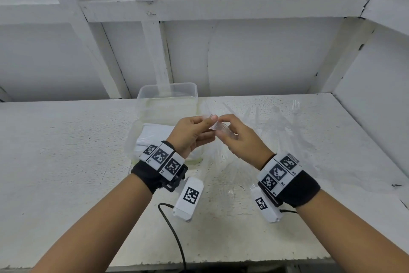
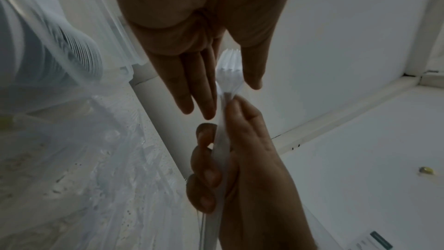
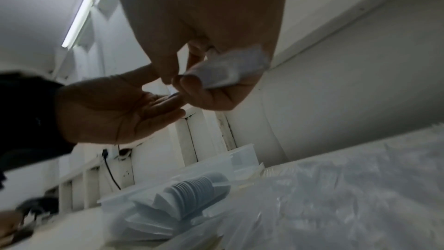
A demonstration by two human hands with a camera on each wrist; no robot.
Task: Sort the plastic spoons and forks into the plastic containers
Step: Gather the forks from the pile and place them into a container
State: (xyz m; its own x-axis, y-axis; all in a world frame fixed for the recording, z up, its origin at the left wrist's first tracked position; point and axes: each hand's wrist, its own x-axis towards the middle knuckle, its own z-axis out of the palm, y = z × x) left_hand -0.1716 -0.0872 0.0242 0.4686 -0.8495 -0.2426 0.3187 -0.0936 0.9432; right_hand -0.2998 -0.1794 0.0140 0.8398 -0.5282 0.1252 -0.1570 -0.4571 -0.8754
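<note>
Stack of forks (image 1: pixel 218 127) gripped in right hand (image 1: pixel 242 140), handles toward wrist, tines pointing at left hand (image 1: pixel 190 134), whose fingertips pinch tine end; near container (image 1: pixel 132 140) below-left.

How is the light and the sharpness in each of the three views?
Head view: bright, even, sharp; the clear forks nearly vanish against the white table. Left wrist view: dim, hands backlit, fork tines sharp. Right wrist view: dark, motion-blurred, with glare from a ceiling tube light.

A speckled white tabletop (image 1: pixel 66 151) meets white panelled walls (image 1: pixel 254 60), while a tube light (image 3: pixel 83 9) glows overhead.
</note>
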